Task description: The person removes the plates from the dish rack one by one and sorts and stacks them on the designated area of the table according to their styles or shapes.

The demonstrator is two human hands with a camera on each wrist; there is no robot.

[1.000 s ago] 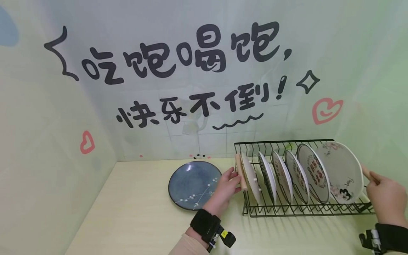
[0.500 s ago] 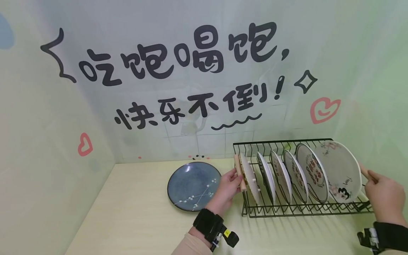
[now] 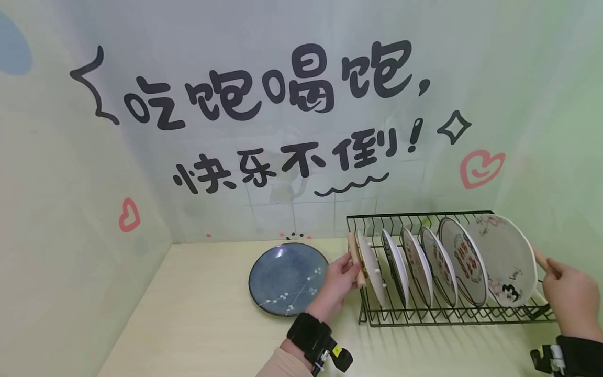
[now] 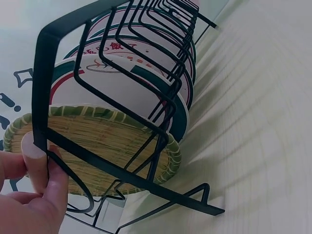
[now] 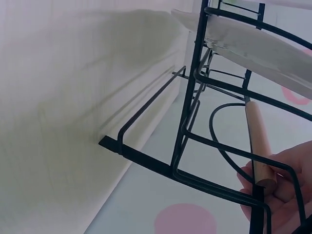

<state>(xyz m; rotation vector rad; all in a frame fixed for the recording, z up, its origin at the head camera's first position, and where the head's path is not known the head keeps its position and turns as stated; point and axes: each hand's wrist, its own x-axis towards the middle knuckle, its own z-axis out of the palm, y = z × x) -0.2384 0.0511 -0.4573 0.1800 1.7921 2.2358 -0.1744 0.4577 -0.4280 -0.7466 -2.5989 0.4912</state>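
A black wire dish rack (image 3: 419, 213) has a light wooden handle at each end. My left hand (image 3: 336, 285) grips the left handle (image 4: 35, 163), thumb and fingers on either side of it. At the far end my right hand (image 3: 572, 298) holds the right handle (image 5: 260, 141), fingers curled round it. Several plates stand on edge in the rack, among them a large white floral plate (image 3: 504, 256) at the right. Nearest the left handle is a round woven bamboo tray (image 4: 92, 139). I cannot tell whether the rack's feet touch the table.
A blue plate (image 3: 285, 277) with white blossoms lies flat on the pale table (image 3: 188, 314), left of the rack and partly behind my left forearm. A printed wall covering (image 3: 226, 209) rises behind the table, with side panels left and right.
My left hand's fingers, looser beside the left handle a second ago, have closed round it. The right hand keeps its hold. Rack and plates have not visibly shifted; the head view tilted slightly.
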